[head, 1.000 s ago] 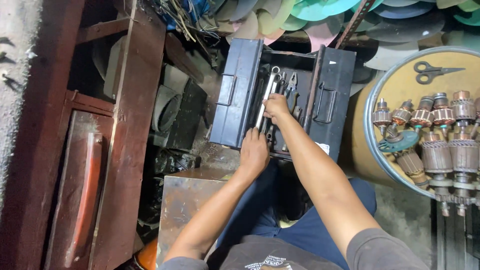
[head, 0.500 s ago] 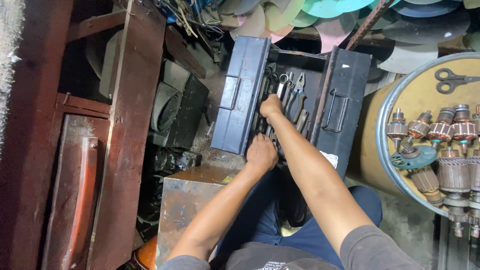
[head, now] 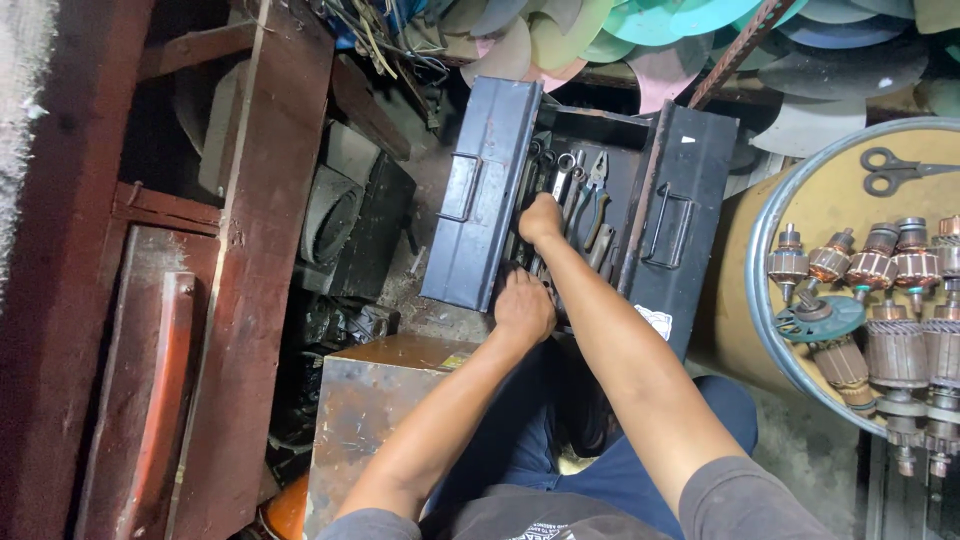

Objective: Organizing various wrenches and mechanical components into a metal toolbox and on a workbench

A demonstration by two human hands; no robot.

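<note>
I have both hands inside the open blue toolbox (head: pixel 480 200) on the floor: the right hand (head: pixel 541 218) closed among the wrenches (head: pixel 565 175), the left hand (head: pixel 524 306) resting on tools, grip unclear.

floor (head: pixel 800 455): grey concrete, dirty
on it: open blue metal toolbox (head: pixel 480 205), rusty steel box (head: pixel 365 420), tan drum (head: pixel 735 310)

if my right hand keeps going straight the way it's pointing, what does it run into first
Most likely the wrenches and pliers lying in the open blue metal toolbox: your right hand points up the picture and already sits among them. Beyond those comes the toolbox's far wall. Depth is hard to judge from above.
</note>
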